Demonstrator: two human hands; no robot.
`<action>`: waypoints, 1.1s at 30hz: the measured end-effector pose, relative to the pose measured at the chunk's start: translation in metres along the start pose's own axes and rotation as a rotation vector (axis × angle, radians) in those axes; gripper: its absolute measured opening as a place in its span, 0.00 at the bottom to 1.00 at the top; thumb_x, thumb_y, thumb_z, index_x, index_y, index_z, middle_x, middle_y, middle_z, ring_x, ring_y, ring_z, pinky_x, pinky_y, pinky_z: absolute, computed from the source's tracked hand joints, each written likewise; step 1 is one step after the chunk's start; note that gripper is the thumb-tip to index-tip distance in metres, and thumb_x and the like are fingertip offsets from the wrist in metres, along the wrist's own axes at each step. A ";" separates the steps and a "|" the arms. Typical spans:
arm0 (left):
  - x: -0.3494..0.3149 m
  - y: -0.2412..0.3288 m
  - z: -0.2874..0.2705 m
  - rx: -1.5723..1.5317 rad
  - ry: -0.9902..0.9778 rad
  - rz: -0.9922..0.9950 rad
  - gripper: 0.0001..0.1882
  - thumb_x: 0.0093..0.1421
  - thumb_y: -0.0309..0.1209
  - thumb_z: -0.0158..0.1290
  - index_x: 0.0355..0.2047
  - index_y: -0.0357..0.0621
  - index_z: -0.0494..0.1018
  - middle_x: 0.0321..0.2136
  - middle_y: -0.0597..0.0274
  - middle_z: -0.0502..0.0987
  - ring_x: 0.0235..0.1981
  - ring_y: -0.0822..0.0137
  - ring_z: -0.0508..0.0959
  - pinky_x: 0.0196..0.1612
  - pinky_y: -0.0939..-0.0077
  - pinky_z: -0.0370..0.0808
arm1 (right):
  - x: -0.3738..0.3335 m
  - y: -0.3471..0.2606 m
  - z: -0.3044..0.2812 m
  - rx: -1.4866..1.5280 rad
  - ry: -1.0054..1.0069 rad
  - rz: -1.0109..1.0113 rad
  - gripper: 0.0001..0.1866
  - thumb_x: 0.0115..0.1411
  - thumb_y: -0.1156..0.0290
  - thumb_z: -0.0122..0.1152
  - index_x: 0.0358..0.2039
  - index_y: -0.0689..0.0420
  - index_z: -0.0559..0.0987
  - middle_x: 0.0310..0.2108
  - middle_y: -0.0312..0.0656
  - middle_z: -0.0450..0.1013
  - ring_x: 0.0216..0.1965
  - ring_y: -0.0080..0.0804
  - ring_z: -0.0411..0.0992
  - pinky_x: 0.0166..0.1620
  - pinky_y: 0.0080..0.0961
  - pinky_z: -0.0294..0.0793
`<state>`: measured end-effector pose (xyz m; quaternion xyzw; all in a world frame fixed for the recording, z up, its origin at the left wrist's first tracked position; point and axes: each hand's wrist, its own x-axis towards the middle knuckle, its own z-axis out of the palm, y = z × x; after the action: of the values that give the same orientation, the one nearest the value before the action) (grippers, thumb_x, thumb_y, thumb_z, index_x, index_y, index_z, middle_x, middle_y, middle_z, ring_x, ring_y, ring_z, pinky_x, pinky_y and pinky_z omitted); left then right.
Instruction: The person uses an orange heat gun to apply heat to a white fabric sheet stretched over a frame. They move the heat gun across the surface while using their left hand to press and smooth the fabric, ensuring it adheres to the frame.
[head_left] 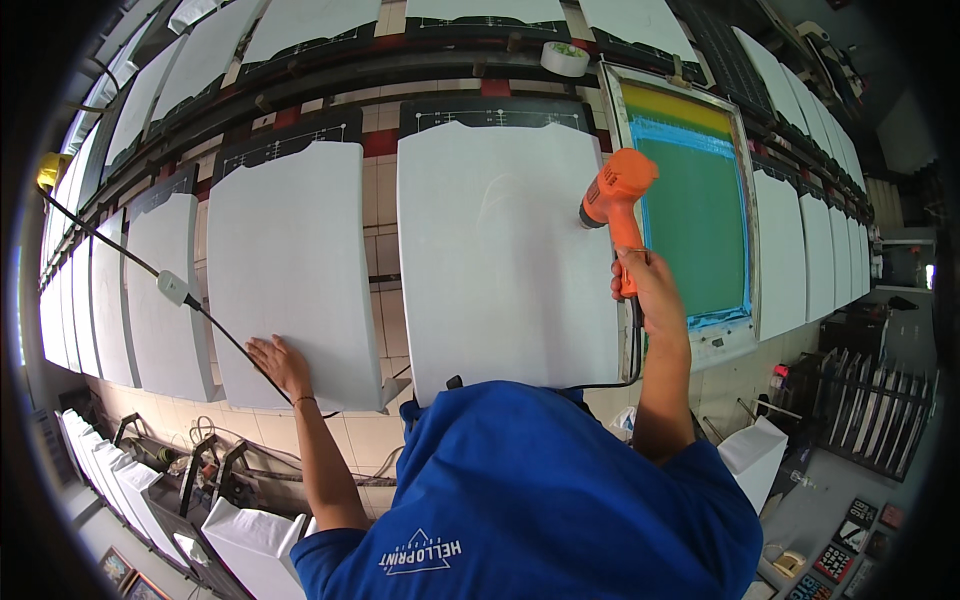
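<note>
An orange heat gun (622,195) is gripped by its handle in my right hand (650,285). Its dark nozzle points left, over the right part of the white shirt (490,250) stretched on the board in front of me. My left hand (282,367) lies flat, fingers spread, on the neighbouring white shirt (290,230) to the left. A black cord (215,325) with a white connector (173,288) passes over that shirt beside my left hand. The gun's own cord drops from its handle toward my waist.
A framed printing screen (690,220), green with blue tape edges, stands right of the heat gun. A roll of tape (565,58) sits on the dark rail (430,72) beyond. More white shirts on boards line both sides. A rack (880,410) stands at the far right.
</note>
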<state>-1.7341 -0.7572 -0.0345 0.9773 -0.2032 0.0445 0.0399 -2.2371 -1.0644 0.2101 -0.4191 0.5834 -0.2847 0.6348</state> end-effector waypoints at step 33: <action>-0.009 0.028 -0.007 -0.089 -0.002 0.086 0.35 0.72 0.49 0.28 0.70 0.36 0.45 0.71 0.48 0.45 0.72 0.52 0.43 0.71 0.56 0.38 | -0.054 0.021 -0.027 -0.016 -0.088 0.094 0.17 0.62 0.60 0.61 0.41 0.62 0.73 0.26 0.37 0.71 0.22 0.23 0.70 0.27 0.22 0.71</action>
<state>-1.7537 -0.7791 -0.0265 0.9650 -0.2469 0.0361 0.0810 -2.2744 -1.0140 0.2197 -0.4081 0.5764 -0.2312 0.6692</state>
